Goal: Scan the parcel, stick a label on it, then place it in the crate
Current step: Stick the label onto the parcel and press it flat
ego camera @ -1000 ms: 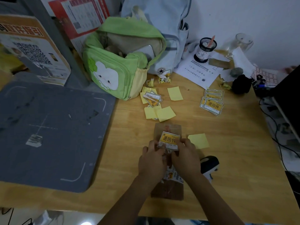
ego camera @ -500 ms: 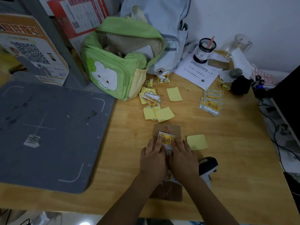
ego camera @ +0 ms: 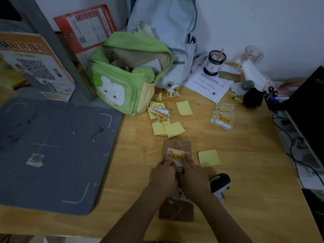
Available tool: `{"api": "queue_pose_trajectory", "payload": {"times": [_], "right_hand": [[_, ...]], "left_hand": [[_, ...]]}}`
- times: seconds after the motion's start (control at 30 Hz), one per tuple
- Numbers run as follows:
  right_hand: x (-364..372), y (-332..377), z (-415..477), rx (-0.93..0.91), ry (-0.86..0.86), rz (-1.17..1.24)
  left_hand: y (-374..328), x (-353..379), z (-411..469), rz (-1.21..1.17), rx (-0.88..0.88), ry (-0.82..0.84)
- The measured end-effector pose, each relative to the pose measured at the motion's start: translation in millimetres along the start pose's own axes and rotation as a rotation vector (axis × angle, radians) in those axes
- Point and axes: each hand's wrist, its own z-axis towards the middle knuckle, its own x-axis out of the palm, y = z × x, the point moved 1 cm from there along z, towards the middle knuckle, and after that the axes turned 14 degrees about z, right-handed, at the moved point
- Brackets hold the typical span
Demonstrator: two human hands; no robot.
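A flat brown parcel (ego camera: 177, 143) lies lengthwise on the wooden table (ego camera: 245, 172) in front of me. A yellow and white label (ego camera: 177, 155) sits on its far half. My left hand (ego camera: 163, 176) and my right hand (ego camera: 194, 178) rest side by side on the parcel, fingertips pressing the label's near edge down. The hands hide the parcel's middle; its near end (ego camera: 177, 212) shows between my forearms. A black and white handheld scanner (ego camera: 220, 184) lies just right of my right wrist. No crate is in view.
A stack of spare labels (ego camera: 223, 119) lies far right, with yellow backing papers (ego camera: 209, 157) scattered around. A green backpack (ego camera: 122, 79) and a pale blue backpack (ego camera: 166, 35) stand behind. A grey pad (ego camera: 49, 151) covers the left, a black monitor (ego camera: 308, 106) the right.
The label, held up between my fingers a second ago, now lies on the parcel. Both hands have slid forward and flattened onto it.
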Motion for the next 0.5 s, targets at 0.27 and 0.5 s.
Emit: {"api": "queue_pose_trajectory", "payload": {"times": [0.27,0.5], "right_hand": [[21.9,-12.8,-11.1,0.078,-0.119,0.692],[21.1,-16.1,-15.5,0.278,-0.035,0.885]], "left_hand": [[8.2,20.8,-15.6,-0.806,-0.206,-0.272],[2.8,18.9,-21.9,-0.877,-0.269,-0.081]]}}
